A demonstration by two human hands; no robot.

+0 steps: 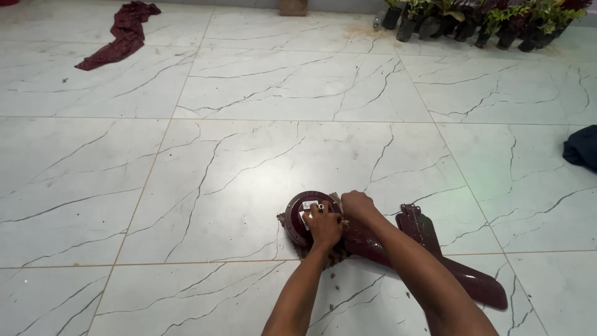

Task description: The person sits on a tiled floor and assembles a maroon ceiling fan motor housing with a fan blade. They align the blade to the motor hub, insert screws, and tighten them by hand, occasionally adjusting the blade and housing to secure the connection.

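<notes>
- Left hand [324, 226]: lies palm-down on top of the maroon ceiling-fan motor housing [298, 214], fingers spread over its upper face. Pressing or gripping — cannot tell.
- Right hand [357, 204]: just beside the left, on the housing's right rim, fingers curled in; what they pinch is hidden.
- The housing sits flat on the floor directly under both hands. A pale label patch shows beside the left fingers.
- Fan blade [479, 283], same maroon: runs from under the right forearm out to the lower right, flat on the tile.
- Blade bracket [415, 223]: just right of the right wrist, holes visible.
- Marble-pattern tile floor [249, 155] all round.
- Far ahead-left of the hands: crumpled dark red cloth [124, 31].
- Far ahead-right: row of potted plants [485, 18].
- Right edge: dark blue fabric [583, 148].
</notes>
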